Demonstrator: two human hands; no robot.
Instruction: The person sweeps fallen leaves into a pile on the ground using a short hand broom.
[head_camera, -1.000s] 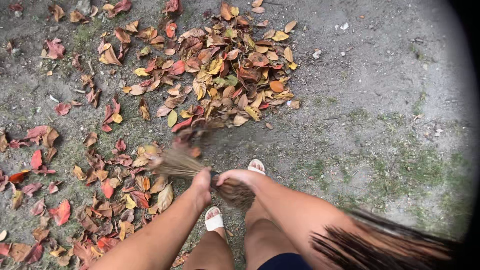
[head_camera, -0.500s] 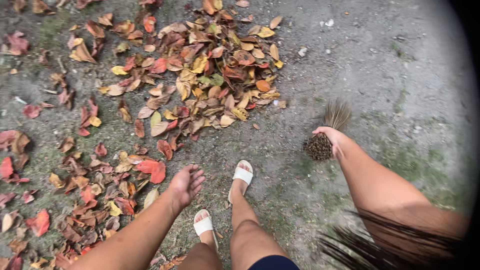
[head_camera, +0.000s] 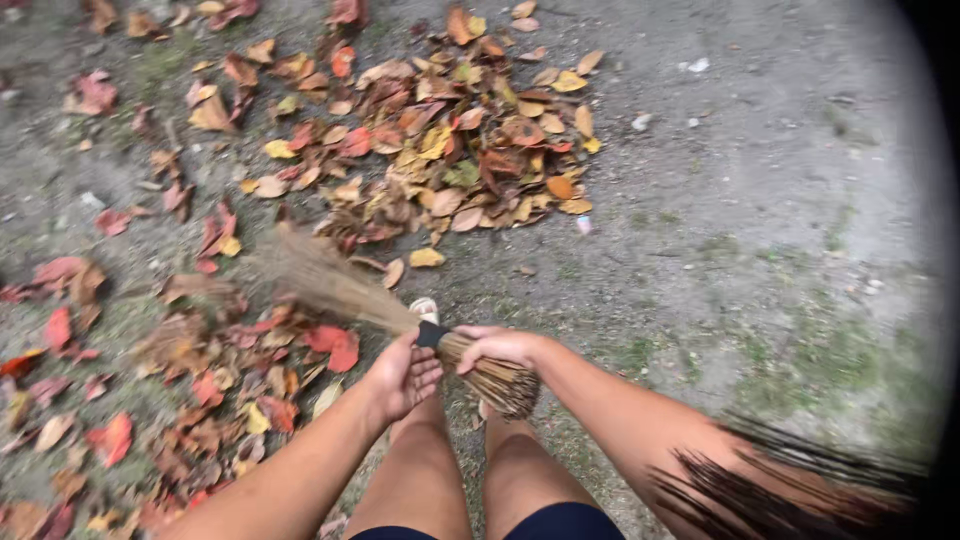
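A stick broom (head_camera: 478, 367) with a black binding band is gripped near its bundled top by both hands. My right hand (head_camera: 498, 347) wraps the bundle from the right. My left hand (head_camera: 403, 375) holds it just below the band. The broom's thin bristles (head_camera: 320, 280) fan out to the upper left, blurred, over scattered red and brown leaves (head_camera: 210, 380). A large pile of dry leaves (head_camera: 450, 140) in yellow, orange and brown lies farther ahead on the dirt.
Bare grey ground with patches of moss and small pebbles (head_camera: 800, 200) spreads to the right. My legs (head_camera: 450, 470) stand below the hands, one white sandal (head_camera: 425, 308) showing. Dark hair strands (head_camera: 780, 490) hang at the lower right.
The right hand swung the broom back from the right side to the middle. The left hand, open half a second ago, has closed on the broom. The bristles now sweep the leaves at left.
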